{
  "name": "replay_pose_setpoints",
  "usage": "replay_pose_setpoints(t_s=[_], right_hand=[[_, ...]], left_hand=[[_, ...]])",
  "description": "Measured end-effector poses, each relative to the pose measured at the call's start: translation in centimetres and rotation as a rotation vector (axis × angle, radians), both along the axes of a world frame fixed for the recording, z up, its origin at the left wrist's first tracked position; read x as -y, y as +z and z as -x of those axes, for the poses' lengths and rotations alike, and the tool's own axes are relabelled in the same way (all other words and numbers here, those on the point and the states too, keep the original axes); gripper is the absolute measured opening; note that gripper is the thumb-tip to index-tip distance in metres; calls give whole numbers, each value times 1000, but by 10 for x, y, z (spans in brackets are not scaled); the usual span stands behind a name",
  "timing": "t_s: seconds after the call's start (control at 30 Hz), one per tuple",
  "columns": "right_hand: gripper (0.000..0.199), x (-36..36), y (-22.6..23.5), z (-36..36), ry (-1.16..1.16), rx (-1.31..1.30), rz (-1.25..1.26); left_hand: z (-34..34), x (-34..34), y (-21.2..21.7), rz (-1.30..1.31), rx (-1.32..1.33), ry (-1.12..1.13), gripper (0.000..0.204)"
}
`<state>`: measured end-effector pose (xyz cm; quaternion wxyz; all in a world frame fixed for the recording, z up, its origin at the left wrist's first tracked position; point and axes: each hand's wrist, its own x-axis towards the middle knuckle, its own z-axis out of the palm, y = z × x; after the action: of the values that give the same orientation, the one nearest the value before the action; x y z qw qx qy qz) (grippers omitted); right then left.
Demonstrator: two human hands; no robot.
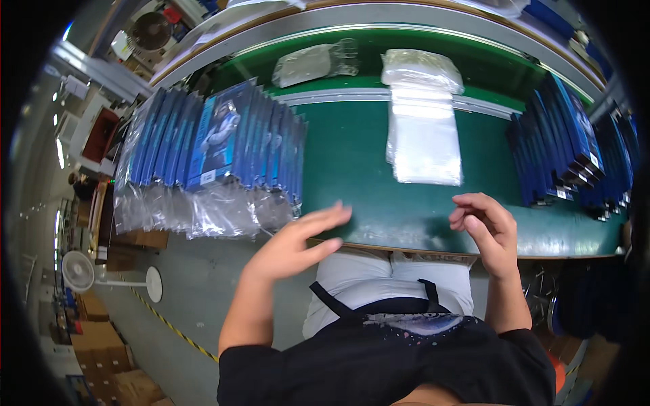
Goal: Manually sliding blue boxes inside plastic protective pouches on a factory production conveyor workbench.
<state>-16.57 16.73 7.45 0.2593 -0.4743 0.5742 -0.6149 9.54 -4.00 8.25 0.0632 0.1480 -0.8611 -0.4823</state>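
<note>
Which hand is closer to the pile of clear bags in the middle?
The right hand. It hovers just below the clear bags, a little to their right. The left hand is farther off, down to their left, near the bagged blue boxes.

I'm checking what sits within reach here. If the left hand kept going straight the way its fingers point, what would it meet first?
Probably the bare green table top: the left hand points up-right, between the bagged blue boxes and the stack of clear bags. Depth is unclear.

both hands (298,243) empty over green table (352,162) edge, bagged boxes (210,155) left
</note>
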Motion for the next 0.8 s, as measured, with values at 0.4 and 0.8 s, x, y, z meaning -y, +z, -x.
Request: replay_pose_setpoints(t_s=[0.4,0.8], right_hand=[[70,126,64,-70,395,142,16],[101,320,119,-210,389,-164,33]], left_hand=[[-299,201,37,-383,-725,1197,46],[-117,241,95,-821,-804,481,80]])
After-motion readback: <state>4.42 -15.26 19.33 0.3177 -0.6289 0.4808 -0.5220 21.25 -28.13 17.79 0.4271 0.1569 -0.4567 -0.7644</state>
